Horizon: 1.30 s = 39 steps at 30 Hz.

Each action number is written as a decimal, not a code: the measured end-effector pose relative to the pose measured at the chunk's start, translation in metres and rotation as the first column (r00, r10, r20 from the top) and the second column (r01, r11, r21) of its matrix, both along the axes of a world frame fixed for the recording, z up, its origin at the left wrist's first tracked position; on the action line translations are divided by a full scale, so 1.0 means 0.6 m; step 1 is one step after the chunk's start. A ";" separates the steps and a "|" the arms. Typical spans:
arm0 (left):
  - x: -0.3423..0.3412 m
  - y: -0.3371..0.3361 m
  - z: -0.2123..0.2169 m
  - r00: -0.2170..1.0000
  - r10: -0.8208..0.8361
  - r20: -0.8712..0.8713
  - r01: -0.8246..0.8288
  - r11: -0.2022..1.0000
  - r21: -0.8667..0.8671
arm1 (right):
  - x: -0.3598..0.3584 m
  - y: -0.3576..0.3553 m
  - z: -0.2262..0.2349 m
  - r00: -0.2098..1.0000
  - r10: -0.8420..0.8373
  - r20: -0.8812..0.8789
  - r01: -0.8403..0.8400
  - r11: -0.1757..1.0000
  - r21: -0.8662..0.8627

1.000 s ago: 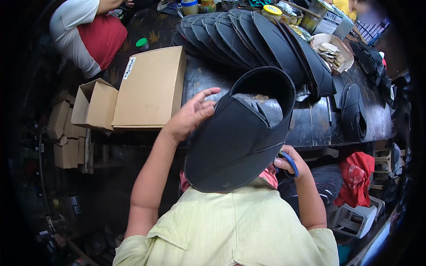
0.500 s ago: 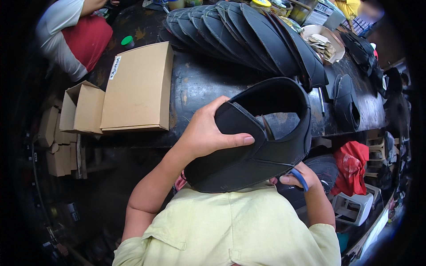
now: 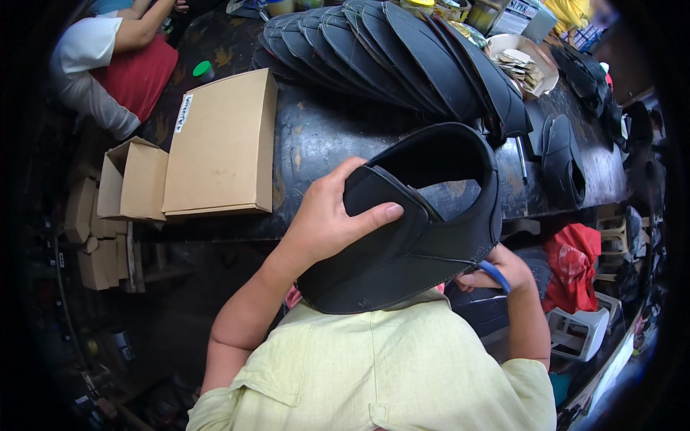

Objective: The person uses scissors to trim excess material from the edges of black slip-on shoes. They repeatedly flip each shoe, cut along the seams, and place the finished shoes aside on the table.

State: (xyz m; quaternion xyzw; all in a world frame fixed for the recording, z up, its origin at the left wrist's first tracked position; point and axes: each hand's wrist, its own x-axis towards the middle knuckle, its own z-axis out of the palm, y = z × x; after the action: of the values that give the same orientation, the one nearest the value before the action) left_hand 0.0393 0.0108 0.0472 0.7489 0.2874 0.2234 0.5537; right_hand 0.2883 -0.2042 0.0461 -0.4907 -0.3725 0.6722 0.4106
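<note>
A black stitched shoe upper (image 3: 431, 248) is held up in front of my chest, its opening facing up and away. My left hand (image 3: 330, 215) grips its left side, thumb on the outside and fingers tucked into the opening. At the lower right edge of the upper, my right hand (image 3: 503, 269) is closed around a small tool with a curved blue handle (image 3: 494, 276). The working end of that tool is hidden behind the upper, so its exact kind cannot be made out.
Ahead is a dark worktable (image 3: 316, 136). On it lie a row of black shoe uppers (image 3: 374, 57), a cardboard box (image 3: 219, 147), a smaller open carton (image 3: 140, 179), a pen (image 3: 521, 158) and a bowl of pale pieces (image 3: 523, 65). Another person (image 3: 115, 65) sits at far left.
My right hand and the blue-handled tool have shifted slightly right and up from the edge of the upper. The upper has tilted a little; my left hand keeps its hold.
</note>
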 end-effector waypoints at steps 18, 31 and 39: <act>0.025 -0.025 -0.002 0.999 -0.042 0.006 0.042 0.998 0.040 | 0.012 0.026 -0.029 0.991 0.035 0.129 -0.040 0.998 0.041; 0.027 -0.024 0.000 0.999 -0.045 0.016 0.042 0.992 0.117 | 0.080 0.016 -0.035 0.955 0.092 0.283 -0.113 0.992 0.061; 0.029 -0.023 -0.005 0.998 -0.063 -0.005 0.063 0.997 0.038 | 0.020 0.029 -0.038 0.983 0.020 0.184 -0.024 1.000 0.017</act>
State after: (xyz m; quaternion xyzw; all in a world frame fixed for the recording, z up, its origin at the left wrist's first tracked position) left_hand 0.0567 -0.0031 0.0441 0.7687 0.2604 0.2098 0.5453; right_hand 0.3004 -0.1871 0.0233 -0.5426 -0.4207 0.6248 0.3718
